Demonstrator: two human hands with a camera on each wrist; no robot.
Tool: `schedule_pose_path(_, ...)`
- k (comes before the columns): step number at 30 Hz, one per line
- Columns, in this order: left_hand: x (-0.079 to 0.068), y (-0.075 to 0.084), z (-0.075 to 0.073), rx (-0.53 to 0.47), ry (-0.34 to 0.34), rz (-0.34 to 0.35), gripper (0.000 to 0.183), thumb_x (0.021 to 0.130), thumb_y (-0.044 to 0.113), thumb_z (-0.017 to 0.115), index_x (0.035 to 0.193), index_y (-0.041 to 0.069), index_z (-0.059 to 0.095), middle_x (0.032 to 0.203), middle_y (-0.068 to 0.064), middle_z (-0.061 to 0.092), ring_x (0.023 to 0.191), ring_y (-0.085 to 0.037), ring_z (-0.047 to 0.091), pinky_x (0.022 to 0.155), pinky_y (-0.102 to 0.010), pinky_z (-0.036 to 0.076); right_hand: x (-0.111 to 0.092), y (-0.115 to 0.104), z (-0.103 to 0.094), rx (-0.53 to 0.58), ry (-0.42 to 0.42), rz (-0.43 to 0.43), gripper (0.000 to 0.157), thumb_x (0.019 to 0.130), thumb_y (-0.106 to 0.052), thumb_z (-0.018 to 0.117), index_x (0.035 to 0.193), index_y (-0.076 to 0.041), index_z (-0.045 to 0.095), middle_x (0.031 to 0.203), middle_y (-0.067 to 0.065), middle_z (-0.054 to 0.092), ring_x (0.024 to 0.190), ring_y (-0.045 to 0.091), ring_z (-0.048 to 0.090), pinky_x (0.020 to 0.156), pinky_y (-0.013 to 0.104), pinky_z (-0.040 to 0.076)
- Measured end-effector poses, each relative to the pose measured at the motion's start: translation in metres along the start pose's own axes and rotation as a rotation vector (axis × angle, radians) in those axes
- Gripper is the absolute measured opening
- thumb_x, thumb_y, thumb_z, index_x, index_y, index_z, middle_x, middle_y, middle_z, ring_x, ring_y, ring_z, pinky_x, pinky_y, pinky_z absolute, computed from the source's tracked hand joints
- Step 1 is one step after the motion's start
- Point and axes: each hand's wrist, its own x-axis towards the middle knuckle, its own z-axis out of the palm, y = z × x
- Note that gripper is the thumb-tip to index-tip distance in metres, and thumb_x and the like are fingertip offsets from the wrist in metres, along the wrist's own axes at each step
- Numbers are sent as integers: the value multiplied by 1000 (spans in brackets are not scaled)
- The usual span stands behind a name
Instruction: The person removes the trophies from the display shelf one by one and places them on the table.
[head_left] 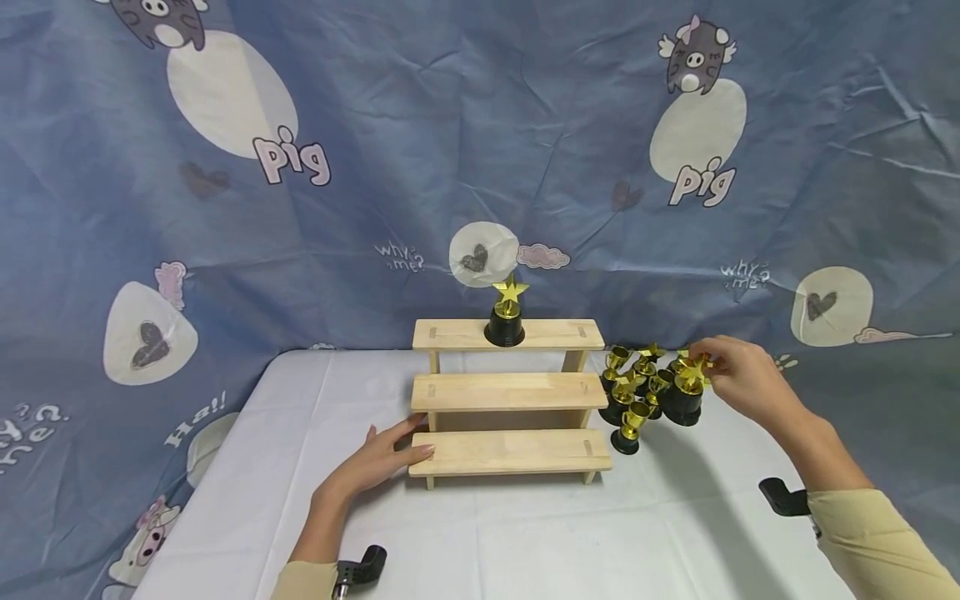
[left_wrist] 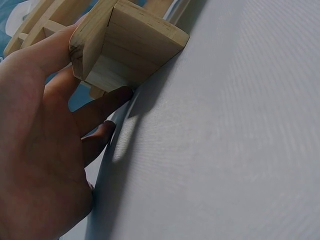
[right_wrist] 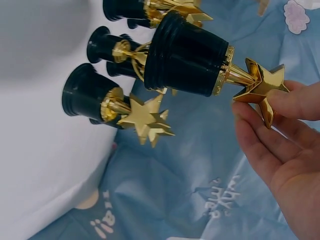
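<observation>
A three-step wooden stand (head_left: pixel 510 450) sits on the white-covered table. My left hand (head_left: pixel 378 461) grips its left end, the thumb over the lowest step and the other fingers beside and behind it. On the top step stands a star trophy (head_left: pixel 506 327), gold star on a black base. My right hand (head_left: pixel 750 382) pinches another star trophy (right_wrist: pixel 190 56) by its gold star, between thumb and fingers. In the right wrist view its black base is nearer the camera than the trophies behind it.
Right of the stand is a cluster of several small gold-and-black trophies, some with stars and some with cups, such as a cup trophy (head_left: pixel 630 427) at the front. A blue printed cloth (head_left: pixel 375 192) hangs behind the table (head_left: pixel 525 542).
</observation>
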Motion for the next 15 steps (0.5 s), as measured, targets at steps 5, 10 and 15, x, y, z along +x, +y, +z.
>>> schedule_pose_path(5, 0, -1, 0, -5, -2, 2, 78, 90, 59, 63, 154, 23, 38, 158, -7, 40, 150, -34, 28, 119, -62, -17, -2, 5, 9, 18, -17, 10, 37, 77, 14, 53, 94, -13, 73, 92, 5, 74, 82, 24, 69, 67, 38, 56)
schedule_pose_path(10, 0, -2, 1, -4, -5, 2, 79, 90, 60, 63, 155, 24, 37, 158, -7, 40, 150, -33, 29, 120, -61, -17, -4, 12, 19, 39, -61, 35, 38, 76, 13, 52, 95, -12, 74, 93, 8, 74, 81, 27, 71, 66, 40, 57)
schedule_pose_path(15, 0, -2, 0, -3, 0, -8, 79, 89, 61, 63, 154, 25, 38, 157, -7, 40, 150, -33, 31, 120, -61, -17, -8, 17, 30, 60, -78, 28, 37, 75, 15, 53, 94, -9, 73, 90, 8, 74, 78, 24, 70, 62, 30, 54)
